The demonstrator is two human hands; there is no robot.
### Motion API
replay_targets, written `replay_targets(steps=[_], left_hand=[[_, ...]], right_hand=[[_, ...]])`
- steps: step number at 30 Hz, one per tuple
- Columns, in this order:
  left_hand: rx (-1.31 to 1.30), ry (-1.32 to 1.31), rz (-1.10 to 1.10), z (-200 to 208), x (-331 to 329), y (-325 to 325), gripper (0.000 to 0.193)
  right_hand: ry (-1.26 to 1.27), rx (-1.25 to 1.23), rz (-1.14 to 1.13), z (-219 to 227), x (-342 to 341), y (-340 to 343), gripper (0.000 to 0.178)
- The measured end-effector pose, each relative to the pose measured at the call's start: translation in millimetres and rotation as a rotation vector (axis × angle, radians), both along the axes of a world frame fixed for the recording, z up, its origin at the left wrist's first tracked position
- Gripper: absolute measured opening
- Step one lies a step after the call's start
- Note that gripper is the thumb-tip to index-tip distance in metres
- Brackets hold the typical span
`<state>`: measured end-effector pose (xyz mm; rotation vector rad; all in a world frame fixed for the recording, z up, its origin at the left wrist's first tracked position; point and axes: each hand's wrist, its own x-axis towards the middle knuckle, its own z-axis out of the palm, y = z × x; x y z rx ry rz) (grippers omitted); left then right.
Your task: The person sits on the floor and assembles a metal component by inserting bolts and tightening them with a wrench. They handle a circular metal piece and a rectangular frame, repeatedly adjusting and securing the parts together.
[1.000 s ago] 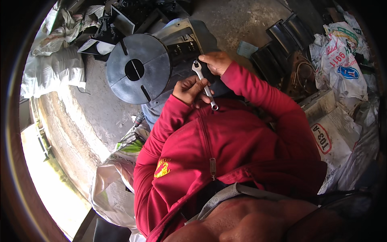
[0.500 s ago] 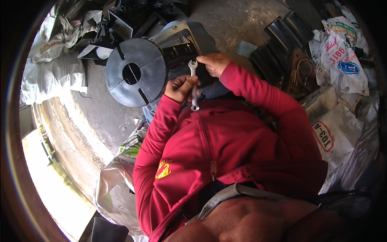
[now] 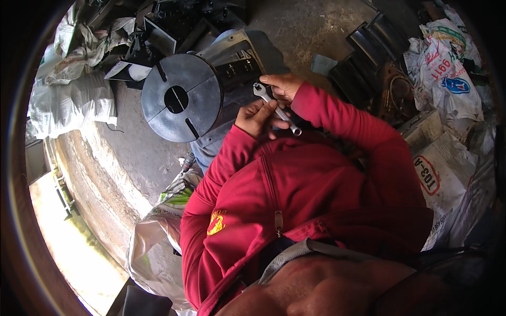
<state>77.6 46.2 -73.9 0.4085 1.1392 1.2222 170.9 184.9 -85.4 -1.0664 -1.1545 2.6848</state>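
A silver combination wrench (image 3: 281, 113) lies slantwise across the fingers of my left hand (image 3: 254, 118), pinched under the thumb. The wrench's open jaw points up and away; its ring end sticks out below the fingertips. Right beside the jaw is my right hand (image 3: 285, 86), with its fingers bent together. Whatever those fingers hold, if anything, is hidden. Beyond both hands, a dark metal assembly (image 3: 230, 69) with small bolts rests near my lap. A large grey round disc (image 3: 156, 120) with slots and a central hole is at its left.
Black metal parts (image 3: 158, 38) are heaped at the far left. Curved black pieces (image 3: 363, 55) stand at the far right, near white printed sacks (image 3: 445, 68). A plastic sack (image 3: 153, 250) sits by my left side. A power tool (image 3: 187, 161) lies near the disc.
The wrench has turned from nearly upright to slanted, its ring end swinging right. My left hand has shifted slightly right with it, its fingers more spread beneath. My right hand stays by the jaw.
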Motion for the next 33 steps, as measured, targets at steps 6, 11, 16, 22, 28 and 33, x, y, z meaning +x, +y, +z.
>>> replay_targets(steps=[6,11,16,22,28,33], left_hand=[[0.018,-0.067,0.001,-6,3,14,0.04],[0.014,-0.054,0.002,-3,-2,10,0.04],[0.001,-0.059,-0.015,-7,-3,10,0.039],[-0.008,-0.036,-0.02,-5,-4,8,0.036],[-0.029,-0.041,-0.007,0,-1,4,0.035],[0.013,0.012,0.018,-3,0,2,0.032]], right_hand=[[-0.011,0.217,0.171,-18,9,21,0.029],[0.022,1.371,0.313,30,26,58,0.069],[0.085,2.007,0.579,31,-13,67,0.116],[0.358,1.974,0.487,4,-34,72,0.108],[0.503,1.977,0.298,-12,-37,66,0.094],[0.574,1.863,0.267,-6,-35,61,0.089]])
